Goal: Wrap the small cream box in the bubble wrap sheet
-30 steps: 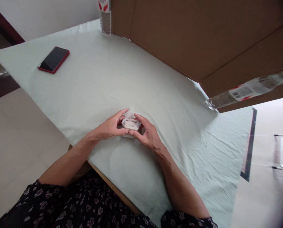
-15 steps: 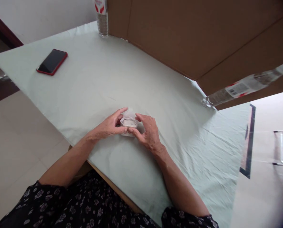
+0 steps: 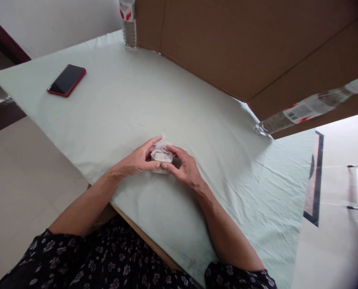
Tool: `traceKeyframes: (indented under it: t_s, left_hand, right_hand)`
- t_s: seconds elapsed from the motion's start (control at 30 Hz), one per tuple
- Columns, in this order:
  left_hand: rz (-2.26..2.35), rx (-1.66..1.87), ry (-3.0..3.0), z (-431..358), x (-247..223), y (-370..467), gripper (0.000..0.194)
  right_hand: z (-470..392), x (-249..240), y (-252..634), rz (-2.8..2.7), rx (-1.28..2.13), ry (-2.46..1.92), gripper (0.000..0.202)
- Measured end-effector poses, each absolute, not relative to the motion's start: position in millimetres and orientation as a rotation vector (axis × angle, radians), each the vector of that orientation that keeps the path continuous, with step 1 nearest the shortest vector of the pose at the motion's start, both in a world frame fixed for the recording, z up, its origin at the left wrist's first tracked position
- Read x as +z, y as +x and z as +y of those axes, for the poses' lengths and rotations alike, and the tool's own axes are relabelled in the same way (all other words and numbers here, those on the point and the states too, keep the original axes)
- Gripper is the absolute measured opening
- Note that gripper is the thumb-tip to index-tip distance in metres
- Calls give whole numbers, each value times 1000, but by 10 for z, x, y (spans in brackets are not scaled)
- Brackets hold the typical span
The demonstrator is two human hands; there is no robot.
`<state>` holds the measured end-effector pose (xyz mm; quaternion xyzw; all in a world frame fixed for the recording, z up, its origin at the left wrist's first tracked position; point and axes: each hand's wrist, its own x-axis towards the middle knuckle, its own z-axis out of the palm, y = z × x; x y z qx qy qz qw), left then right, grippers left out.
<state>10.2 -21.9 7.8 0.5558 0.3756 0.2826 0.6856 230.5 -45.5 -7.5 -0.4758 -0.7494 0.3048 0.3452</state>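
Observation:
Between my hands, on the cloth-covered table, sits a small pale block in white, thin, paper-like wrapping (image 3: 162,157). Its exact kind is hard to make out. My left hand (image 3: 138,159) curves round the left side, with the thumb along the near edge and the index finger stretched past the far side. From the right, my right hand (image 3: 185,164) cups the block, its thumb at the near edge beside the left thumb and its index finger touching the far flap of the wrapping. The remaining fingers of both hands are partly hidden.
A phone in a red case (image 3: 67,80) lies at the table's far left. A large brown cardboard panel (image 3: 209,44) stands along the back, with a clear water bottle (image 3: 128,28) at its left end and another bottle (image 3: 305,108) on the right. Wrinkles run across the pale green tablecloth (image 3: 251,188).
My right index finger has moved left and inward over the far side of the wrapping. The block has shifted slightly left; the left hand has barely moved.

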Motion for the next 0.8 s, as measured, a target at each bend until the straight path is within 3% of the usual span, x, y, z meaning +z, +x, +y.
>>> traceKeyframes:
  t_s: [0.2,0.43,0.67,0.8]
  left_hand:
    - [815,629,1227,-227,50,84,102]
    - [809,686,1245,-220,12,107,98]
    - [810,690,1198,-234,73,123,102]
    - [838,694,1177,-233,85,121,103]
  right_hand:
    - [-442,-48,2291,-1989,801,-1278,67]
    - [-486,-57,2286,-2036,484,-1251,62]
    - [-393,-64,2393,-1742,1051,-1294,90]
    - [-399,-137,2302,-1622,1182,-1332,91]
